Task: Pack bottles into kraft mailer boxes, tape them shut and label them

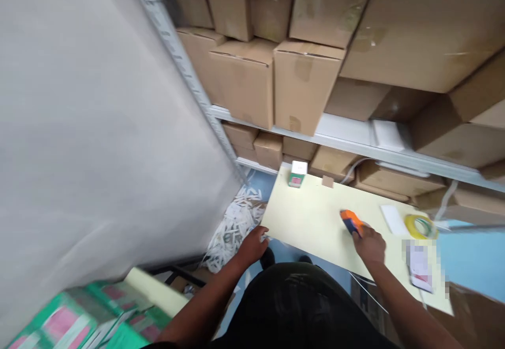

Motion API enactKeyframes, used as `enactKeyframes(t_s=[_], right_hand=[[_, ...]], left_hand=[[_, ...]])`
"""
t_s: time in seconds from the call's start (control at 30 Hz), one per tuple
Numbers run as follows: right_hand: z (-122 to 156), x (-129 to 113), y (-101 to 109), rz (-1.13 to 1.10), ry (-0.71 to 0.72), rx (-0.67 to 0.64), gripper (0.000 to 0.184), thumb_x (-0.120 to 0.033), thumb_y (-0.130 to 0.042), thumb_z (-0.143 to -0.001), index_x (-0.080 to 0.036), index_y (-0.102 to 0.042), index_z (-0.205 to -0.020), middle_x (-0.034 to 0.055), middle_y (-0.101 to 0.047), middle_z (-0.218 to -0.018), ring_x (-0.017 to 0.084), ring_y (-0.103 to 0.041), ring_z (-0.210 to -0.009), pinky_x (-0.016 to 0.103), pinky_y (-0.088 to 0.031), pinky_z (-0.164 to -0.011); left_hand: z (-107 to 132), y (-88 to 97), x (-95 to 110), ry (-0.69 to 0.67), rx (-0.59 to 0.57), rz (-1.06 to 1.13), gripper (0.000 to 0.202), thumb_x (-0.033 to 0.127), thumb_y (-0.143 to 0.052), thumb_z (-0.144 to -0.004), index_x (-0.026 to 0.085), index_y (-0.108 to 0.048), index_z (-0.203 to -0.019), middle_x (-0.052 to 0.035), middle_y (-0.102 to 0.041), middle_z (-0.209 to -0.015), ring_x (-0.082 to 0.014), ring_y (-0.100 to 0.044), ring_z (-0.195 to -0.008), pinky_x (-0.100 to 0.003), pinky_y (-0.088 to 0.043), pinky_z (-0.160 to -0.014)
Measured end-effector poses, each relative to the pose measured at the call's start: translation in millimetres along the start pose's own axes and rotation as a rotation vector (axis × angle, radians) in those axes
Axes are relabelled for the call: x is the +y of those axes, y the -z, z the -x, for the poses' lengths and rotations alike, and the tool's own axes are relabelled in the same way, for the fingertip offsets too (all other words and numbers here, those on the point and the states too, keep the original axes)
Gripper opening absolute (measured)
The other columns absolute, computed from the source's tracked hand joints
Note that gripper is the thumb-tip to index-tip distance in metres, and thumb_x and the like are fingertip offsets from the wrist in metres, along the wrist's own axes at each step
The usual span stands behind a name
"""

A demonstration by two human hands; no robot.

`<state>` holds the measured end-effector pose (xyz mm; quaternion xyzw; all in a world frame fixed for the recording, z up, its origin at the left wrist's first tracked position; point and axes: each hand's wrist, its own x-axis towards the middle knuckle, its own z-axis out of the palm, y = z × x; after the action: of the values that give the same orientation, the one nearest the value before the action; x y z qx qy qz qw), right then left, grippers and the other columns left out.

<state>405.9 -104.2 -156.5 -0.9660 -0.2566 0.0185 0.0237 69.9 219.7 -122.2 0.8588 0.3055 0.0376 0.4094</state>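
Note:
My right hand is closed around an orange and dark-blue tool that looks like a label gun; it is held over the pale yellow table, and blur hides its details. Beside the table's left front edge is my left hand, fingers loosely bent and apart. A pale bit shows between finger and thumb, but I cannot tell whether it is paper or the floor behind. At the table's far left corner stands a small green and white box, with a small brown cardboard piece to its right.
On the table's right lie a white item, a yellow tape roll and a phone. Cardboard boxes fill the shelves behind. White paper strips cover the floor at left. Green packages sit lower left, near a grey wall.

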Motion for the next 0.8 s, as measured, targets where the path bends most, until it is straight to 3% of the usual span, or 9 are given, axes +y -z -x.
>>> enactKeyframes(t_s=[0.07,0.2,0.37,0.47,0.63,0.8], right_hand=[[2,1,-5,-0.152,0.185,0.016,0.046,-0.042,-0.047,-0.089,-0.016,-0.072,-0.117,0.0207,-0.071,-0.121,0.04,-0.067,-0.113,0.053,-0.051,-0.095],[-7,-19,-23,-0.419,0.468,-0.179,0.049,-0.058,-0.047,-0.086,-0.021,-0.075,-0.101,0.0193,-0.075,-0.107,0.042,-0.072,-0.1,0.058,-0.054,-0.097],[-3,-78,-17,-0.5,0.8,-0.469,0.039,-0.057,-0.053,-0.082,-0.027,-0.075,-0.094,0.0153,-0.078,-0.101,0.04,-0.073,-0.099,0.056,-0.059,-0.091],[9,-121,-6,-0.467,0.969,-0.561,0.04,-0.057,-0.051,-0.083,-0.026,-0.074,-0.095,0.0155,-0.078,-0.103,0.039,-0.073,-0.101,0.053,-0.058,-0.091],[55,-201,6,-0.388,1.235,-0.648,0.046,-0.054,-0.047,-0.084,-0.02,-0.072,-0.1,0.0154,-0.077,-0.106,0.033,-0.072,-0.103,0.044,-0.054,-0.096],[145,-269,9,-0.354,1.381,-0.692,0.043,-0.052,-0.047,-0.084,-0.02,-0.071,-0.1,0.0135,-0.077,-0.107,0.032,-0.07,-0.105,0.04,-0.051,-0.094]], left_hand=[[18,-4.8,11,0.042,0.066,-0.005,0.034,0.019,-0.061,-0.084,0.022,-0.066,-0.117,-0.0083,-0.072,-0.118,-0.0234,-0.07,-0.109,-0.041,-0.056,-0.099],[58,-28.7,36,0.172,0.238,0.009,0.036,0.018,-0.064,-0.082,0.022,-0.068,-0.118,-0.0092,-0.072,-0.12,-0.0248,-0.068,-0.115,-0.041,-0.055,-0.103],[126,-63.8,60,0.334,0.449,0.059,0.039,0.02,-0.065,-0.082,0.022,-0.068,-0.121,-0.0102,-0.071,-0.123,-0.0257,-0.066,-0.118,-0.041,-0.053,-0.106],[180,-71.2,67,0.436,0.589,0.029,0.037,0.021,-0.066,-0.083,0.02,-0.068,-0.12,-0.0112,-0.071,-0.123,-0.0268,-0.065,-0.119,-0.042,-0.052,-0.107],[302,-50.1,58,0.728,0.9,-0.107,0.031,0.021,-0.063,-0.087,0.019,-0.068,-0.117,-0.0113,-0.07,-0.12,-0.0263,-0.063,-0.117,-0.042,-0.05,-0.107],[430,-6.0,20,1.037,1.112,-0.35,0.041,0.028,-0.062,-0.091,0.017,-0.06,-0.13,-0.0154,-0.064,-0.13,-0.0312,-0.055,-0.128,-0.046,-0.043,-0.111]])
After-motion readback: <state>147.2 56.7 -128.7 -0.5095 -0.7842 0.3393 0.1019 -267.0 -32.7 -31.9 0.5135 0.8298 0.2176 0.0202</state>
